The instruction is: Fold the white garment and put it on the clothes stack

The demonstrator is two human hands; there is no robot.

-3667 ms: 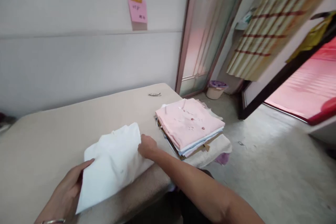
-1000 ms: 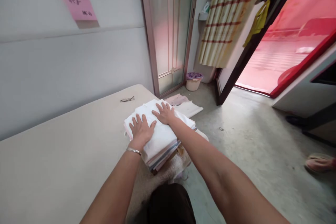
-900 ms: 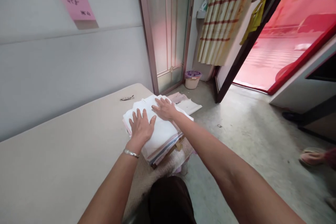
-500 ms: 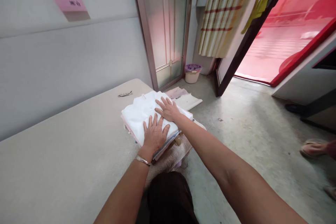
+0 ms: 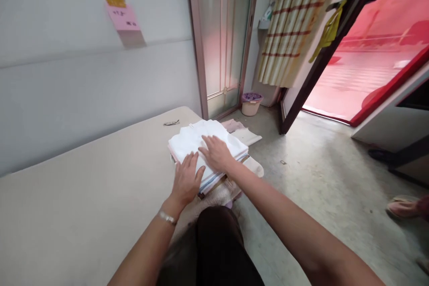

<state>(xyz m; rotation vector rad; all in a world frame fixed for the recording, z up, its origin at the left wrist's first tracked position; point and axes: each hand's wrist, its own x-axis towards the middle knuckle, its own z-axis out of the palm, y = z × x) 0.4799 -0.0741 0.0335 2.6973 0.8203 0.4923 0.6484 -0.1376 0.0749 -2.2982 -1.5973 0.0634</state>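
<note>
A stack of folded cloth point(image 5: 187, 139) rests at the near corner of the pale bed-like surface, white on top with pink, blue and brown layers showing along its edges. My left hand point(image 5: 187, 178), with a bracelet at the wrist, lies over the stack's left front part, fingers stretched out. Over the middle of the white top is my right hand point(image 5: 217, 154), palm down with its fingers extended. Neither hand grips anything. Whether the palms press on the cloth or just hover, I cannot tell.
Eyeglasses point(image 5: 172, 123) lie on the pale surface point(image 5: 100, 187) behind the stack. A lined bin point(image 5: 251, 104) stands by the glass door point(image 5: 223, 53). Pink and white cloth point(image 5: 244, 134) extends beyond the stack. Another person's foot point(image 5: 402, 207) shows at right.
My left hand has slid back toward the stack's left front edge, its fingers closer together. My right hand stays over the top, its fingers less spread. The camera view has shifted left and up.
</note>
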